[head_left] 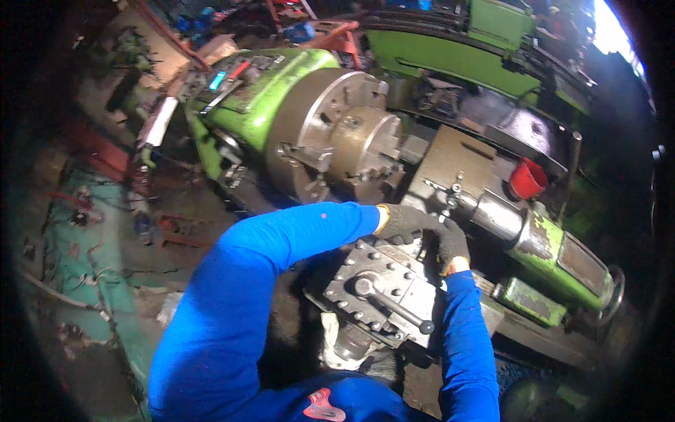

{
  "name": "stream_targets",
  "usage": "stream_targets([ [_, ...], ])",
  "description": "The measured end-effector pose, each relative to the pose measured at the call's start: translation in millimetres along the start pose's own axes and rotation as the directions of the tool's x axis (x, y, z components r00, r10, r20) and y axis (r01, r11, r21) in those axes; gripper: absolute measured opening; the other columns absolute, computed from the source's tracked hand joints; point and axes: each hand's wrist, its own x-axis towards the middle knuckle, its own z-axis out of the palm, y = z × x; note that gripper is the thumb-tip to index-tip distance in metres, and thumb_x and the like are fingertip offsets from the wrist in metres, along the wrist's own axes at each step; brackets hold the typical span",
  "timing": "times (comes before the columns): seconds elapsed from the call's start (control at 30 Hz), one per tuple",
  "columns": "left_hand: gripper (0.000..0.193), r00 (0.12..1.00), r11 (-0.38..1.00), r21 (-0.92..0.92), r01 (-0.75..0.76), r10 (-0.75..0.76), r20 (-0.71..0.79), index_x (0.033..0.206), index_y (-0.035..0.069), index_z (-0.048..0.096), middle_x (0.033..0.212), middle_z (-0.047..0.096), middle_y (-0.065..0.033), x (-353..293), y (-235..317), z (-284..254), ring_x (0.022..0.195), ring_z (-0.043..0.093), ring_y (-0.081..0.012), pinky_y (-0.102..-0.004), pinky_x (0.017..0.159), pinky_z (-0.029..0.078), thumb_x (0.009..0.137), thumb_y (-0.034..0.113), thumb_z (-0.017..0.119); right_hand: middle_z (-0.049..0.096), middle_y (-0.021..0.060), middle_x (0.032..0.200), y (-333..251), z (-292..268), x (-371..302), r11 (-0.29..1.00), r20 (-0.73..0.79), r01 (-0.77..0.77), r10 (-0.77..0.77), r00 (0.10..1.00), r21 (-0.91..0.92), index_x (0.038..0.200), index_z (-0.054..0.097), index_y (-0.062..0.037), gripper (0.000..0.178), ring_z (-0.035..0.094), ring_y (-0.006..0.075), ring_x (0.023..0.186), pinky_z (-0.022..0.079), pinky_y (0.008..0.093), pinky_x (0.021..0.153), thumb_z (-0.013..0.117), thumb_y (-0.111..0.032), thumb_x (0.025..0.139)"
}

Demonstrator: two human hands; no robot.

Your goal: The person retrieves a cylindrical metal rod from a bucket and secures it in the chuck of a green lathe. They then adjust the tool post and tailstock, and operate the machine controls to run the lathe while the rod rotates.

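Both my hands wear dark knitted gloves with yellowish cuffs and meet just beyond the lathe's tool post point(367, 285). My left hand point(409, 220) reaches in from the left with its fingers curled. My right hand point(452, 247) comes up beside it, bent fingers close to the left fingertips. What they grip is mostly hidden by the gloves. Directly beyond the fingertips is a small shiny metal fitting point(455, 188), in front of the tailstock's bright round quill point(498, 216). Closer to me, a lever with a ball end point(397, 309) lies across the bolted tool post.
A large chuck point(304, 119) with a smaller chuck point(362, 151) stands left of my hands, on the green headstock point(256, 91). The green tailstock point(562, 260) lies to the right. A red cup point(527, 178) sits behind the quill. Clutter covers the floor at left.
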Motion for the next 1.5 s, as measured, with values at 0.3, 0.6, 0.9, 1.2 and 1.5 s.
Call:
stream_targets([
  [0.3, 0.049, 0.892, 0.409, -0.904, 0.125, 0.354, 0.283, 0.149, 0.017, 0.065, 0.133, 0.075, -0.0121, 91, -65, 33, 0.113, 0.072, -0.0277, -0.0478, 0.099, 0.059, 0.121, 0.054, 0.049, 0.081, 0.0215, 0.122, -44, -4, -52, 0.777, -0.23, 0.141, -0.347, 0.909, -0.613, 0.136, 0.078, -0.0038, 0.04, 0.076, 0.0408, 0.114, 0.058, 0.0456, 0.103, 0.079, -0.024, 0.101],
  [0.6, 0.033, 0.883, 0.162, -0.976, 0.143, 0.425, 0.2, 0.132, 0.014, 0.065, 0.106, 0.071, -0.0095, 98, -77, 52, 0.094, 0.072, -0.0298, -0.0596, 0.09, 0.061, 0.121, 0.042, 0.049, 0.072, 0.02, 0.137, -134, -53, -30, 0.096, 0.172, 0.296, -0.631, 0.756, -0.95, 0.158, 0.064, -0.0128, 0.089, 0.066, 0.0441, 0.13, 0.05, 0.0553, 0.113, 0.089, -0.057, 0.086],
  [0.9, 0.025, 0.966, 0.332, -0.921, 0.203, 0.088, 0.245, 0.111, 0.011, 0.061, 0.084, 0.056, -0.0047, 92, -44, 50, 0.063, 0.05, -0.022, -0.0459, 0.059, 0.042, 0.118, 0.031, 0.047, 0.077, 0.0192, 0.135, -154, -59, -10, 0.202, 0.204, 0.282, -0.337, 0.919, -0.938, 0.152, 0.068, -0.0139, 0.092, 0.071, 0.0445, 0.124, 0.055, 0.0551, 0.106, 0.088, -0.069, 0.081],
  [1.2, 0.006, 0.939, 0.209, -0.954, 0.215, 0.225, 0.261, 0.113, 0.012, 0.063, 0.084, 0.059, -0.0055, 102, -62, 50, 0.059, 0.054, -0.0217, -0.0434, 0.052, 0.047, 0.11, 0.007, 0.062, 0.077, 0.019, 0.134, -144, -65, -6, 0.193, 0.199, 0.285, -0.371, 0.907, -0.939, 0.148, 0.071, -0.0128, 0.091, 0.07, 0.0444, 0.125, 0.055, 0.0547, 0.107, 0.085, -0.073, 0.081],
  [1.5, 0.016, 0.773, 0.359, -0.929, 0.091, 0.562, 0.293, 0.109, 0.014, 0.075, 0.085, 0.068, -0.003, 154, -104, 68, 0.067, 0.065, -0.0268, -0.0513, 0.062, 0.055, 0.1, 0.027, 0.073, 0.076, 0.018, 0.138, -134, -70, -5, 0.135, 0.218, 0.298, -0.42, 0.881, -0.945, 0.146, 0.073, -0.0131, 0.094, 0.07, 0.0448, 0.127, 0.054, 0.055, 0.108, 0.081, -0.08, 0.081],
])
